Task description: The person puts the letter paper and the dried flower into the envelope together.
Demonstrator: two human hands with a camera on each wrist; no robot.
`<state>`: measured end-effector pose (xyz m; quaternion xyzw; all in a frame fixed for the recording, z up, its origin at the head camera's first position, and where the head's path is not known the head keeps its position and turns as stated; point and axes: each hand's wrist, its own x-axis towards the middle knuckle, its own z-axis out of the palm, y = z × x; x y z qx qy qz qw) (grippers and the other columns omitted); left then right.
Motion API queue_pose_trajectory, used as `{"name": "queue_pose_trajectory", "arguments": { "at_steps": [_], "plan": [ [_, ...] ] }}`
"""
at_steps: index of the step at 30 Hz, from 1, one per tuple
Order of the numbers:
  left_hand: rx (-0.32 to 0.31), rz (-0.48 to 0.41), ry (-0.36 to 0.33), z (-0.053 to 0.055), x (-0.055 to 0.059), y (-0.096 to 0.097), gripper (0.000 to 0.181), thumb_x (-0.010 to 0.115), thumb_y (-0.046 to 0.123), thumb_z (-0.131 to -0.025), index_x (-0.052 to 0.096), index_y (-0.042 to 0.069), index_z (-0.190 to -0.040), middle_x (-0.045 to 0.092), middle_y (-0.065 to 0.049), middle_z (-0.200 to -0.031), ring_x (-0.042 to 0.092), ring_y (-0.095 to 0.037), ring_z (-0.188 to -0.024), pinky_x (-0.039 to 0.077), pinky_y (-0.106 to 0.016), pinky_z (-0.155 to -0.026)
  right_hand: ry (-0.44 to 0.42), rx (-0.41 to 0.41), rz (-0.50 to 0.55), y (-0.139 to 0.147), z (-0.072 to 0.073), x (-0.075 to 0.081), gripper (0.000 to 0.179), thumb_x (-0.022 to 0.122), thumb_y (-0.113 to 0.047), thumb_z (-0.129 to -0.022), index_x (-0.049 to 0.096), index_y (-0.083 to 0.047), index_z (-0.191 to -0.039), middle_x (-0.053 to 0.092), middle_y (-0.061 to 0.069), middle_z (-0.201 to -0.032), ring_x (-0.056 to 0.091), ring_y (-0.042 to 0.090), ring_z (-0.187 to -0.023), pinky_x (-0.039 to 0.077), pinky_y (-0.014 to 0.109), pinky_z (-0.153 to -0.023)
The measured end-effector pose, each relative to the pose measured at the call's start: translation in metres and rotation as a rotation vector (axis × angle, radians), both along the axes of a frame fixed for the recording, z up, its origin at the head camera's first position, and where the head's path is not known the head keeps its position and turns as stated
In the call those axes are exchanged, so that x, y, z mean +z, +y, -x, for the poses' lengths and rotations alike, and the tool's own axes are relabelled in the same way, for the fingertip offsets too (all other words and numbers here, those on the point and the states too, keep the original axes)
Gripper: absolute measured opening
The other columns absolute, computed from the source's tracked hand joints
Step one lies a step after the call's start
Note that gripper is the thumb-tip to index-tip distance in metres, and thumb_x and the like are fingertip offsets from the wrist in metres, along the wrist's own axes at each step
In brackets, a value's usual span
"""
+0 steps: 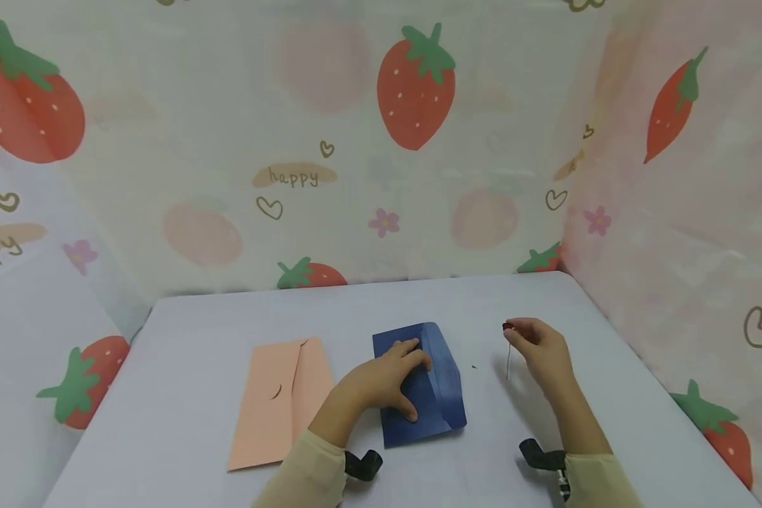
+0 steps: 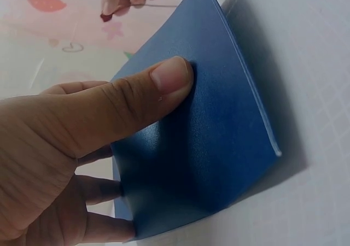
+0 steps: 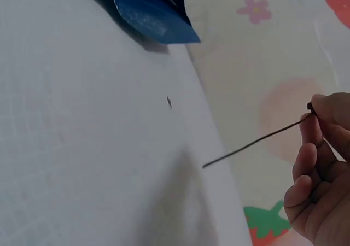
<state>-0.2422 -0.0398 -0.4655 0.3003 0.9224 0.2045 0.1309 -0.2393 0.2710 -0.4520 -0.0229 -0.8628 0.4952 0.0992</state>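
My left hand (image 1: 387,377) holds a dark blue envelope (image 1: 396,430) in the middle of the table, its pointed flap folded out to the right. In the left wrist view the thumb (image 2: 169,79) lies on the blue face, while fingertips pass out of sight behind its left edge. Off to the right, my right hand (image 1: 546,353) pinches a small dark red piece (image 1: 508,326) between thumb and fingertips, above the table. A thin dark stem or thread (image 3: 251,144) hangs from this piece. What exactly it is cannot be told.
A peach-coloured envelope (image 1: 263,402) lies left of the blue one, with a small dark curved mark on it. One tiny dark scrap (image 3: 169,102) rests on the white table (image 1: 184,381) between the blue envelope and the right hand. Strawberry-printed sheets (image 1: 355,127) enclose the back and sides.
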Motion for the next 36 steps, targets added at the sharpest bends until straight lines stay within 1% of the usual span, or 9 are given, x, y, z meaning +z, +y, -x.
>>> {"name": "queue_pose_trajectory", "arguments": {
  "at_steps": [3, 7, 11, 15, 19, 22, 24, 30, 36],
  "plan": [
    [0.008, 0.007, 0.004, 0.000, -0.003, 0.001, 0.076, 0.094, 0.045, -0.069, 0.049, 0.041, -0.130, 0.020, -0.002, -0.171, 0.018, -0.035, -0.158, 0.045, -0.058, -0.109, -0.018, 0.028, -0.010, -0.003, 0.003, 0.006, 0.039, 0.067, -0.037, -0.100, 0.068, -0.008, -0.126, 0.070, 0.012, -0.120, 0.062, 0.016, -0.105, 0.049, 0.017, -0.082],
    [0.003, 0.010, 0.006, 0.002, -0.004, 0.002, 0.076, 0.094, 0.045, -0.069, 0.049, 0.041, -0.130, 0.020, -0.002, -0.171, 0.017, -0.035, -0.158, 0.046, -0.058, -0.108, -0.009, 0.048, -0.010, -0.009, 0.011, 0.012, 0.038, 0.067, -0.034, -0.101, 0.067, -0.008, -0.128, 0.071, 0.013, -0.116, 0.062, 0.019, -0.102, 0.049, 0.020, -0.081],
    [0.000, 0.011, 0.010, 0.004, -0.004, 0.002, 0.076, 0.094, 0.046, -0.069, 0.049, 0.041, -0.131, 0.020, -0.002, -0.171, 0.017, -0.036, -0.158, 0.045, -0.058, -0.108, 0.015, 0.075, 0.020, -0.017, 0.020, 0.017, 0.036, 0.068, -0.029, -0.101, 0.067, -0.009, -0.130, 0.070, 0.013, -0.113, 0.061, 0.018, -0.097, 0.050, 0.027, -0.079],
    [0.002, 0.006, 0.011, 0.005, -0.003, 0.002, 0.076, 0.094, 0.046, -0.069, 0.049, 0.040, -0.131, 0.020, -0.002, -0.171, 0.016, -0.036, -0.158, 0.044, -0.058, -0.110, 0.017, 0.105, 0.050, -0.027, 0.025, 0.019, 0.035, 0.069, -0.029, -0.100, 0.068, -0.010, -0.129, 0.070, 0.012, -0.112, 0.061, 0.016, -0.094, 0.051, 0.030, -0.079],
    [0.004, 0.002, 0.011, 0.003, -0.003, 0.002, 0.076, 0.094, 0.046, -0.069, 0.050, 0.040, -0.131, 0.021, -0.003, -0.170, 0.019, -0.035, -0.157, 0.046, -0.056, -0.109, -0.028, 0.118, 0.069, -0.037, 0.025, 0.015, 0.036, 0.069, -0.027, -0.099, 0.065, -0.010, -0.131, 0.071, 0.010, -0.107, 0.060, 0.017, -0.089, 0.049, 0.028, -0.074],
    [0.002, 0.007, 0.008, 0.001, -0.004, 0.001, 0.076, 0.094, 0.047, -0.068, 0.050, 0.039, -0.130, 0.022, -0.003, -0.170, 0.021, -0.034, -0.157, 0.046, -0.055, -0.108, -0.083, 0.136, 0.087, -0.044, 0.024, 0.008, 0.035, 0.069, -0.025, -0.099, 0.065, -0.011, -0.131, 0.072, 0.008, -0.106, 0.059, 0.019, -0.087, 0.049, 0.027, -0.072],
    [0.000, 0.007, 0.010, 0.000, -0.005, 0.000, 0.076, 0.095, 0.047, -0.068, 0.051, 0.038, -0.130, 0.023, -0.004, -0.170, 0.021, -0.035, -0.157, 0.046, -0.056, -0.109, -0.102, 0.155, 0.096, -0.048, 0.023, 0.003, 0.035, 0.069, -0.024, -0.100, 0.065, -0.010, -0.131, 0.072, 0.008, -0.107, 0.059, 0.019, -0.087, 0.048, 0.026, -0.071],
    [-0.007, -0.001, 0.017, 0.000, -0.004, 0.001, 0.076, 0.094, 0.047, -0.068, 0.051, 0.037, -0.130, 0.024, -0.005, -0.170, 0.019, -0.038, -0.157, 0.044, -0.059, -0.110, -0.122, 0.170, 0.135, -0.054, 0.022, -0.005, 0.030, 0.067, -0.024, -0.101, 0.066, -0.008, -0.127, 0.073, 0.010, -0.107, 0.058, 0.017, -0.083, 0.046, 0.023, -0.066],
    [0.000, 0.000, 0.000, 0.000, -0.002, 0.000, 0.077, 0.095, 0.045, -0.069, 0.051, 0.036, -0.131, 0.022, -0.005, -0.170, 0.019, -0.037, -0.157, 0.044, -0.057, -0.111, -0.135, 0.197, 0.172, -0.061, 0.020, -0.007, 0.030, 0.067, -0.020, -0.101, 0.066, -0.005, -0.127, 0.074, 0.013, -0.108, 0.061, 0.019, -0.084, 0.049, 0.025, -0.066]
  ]
}}
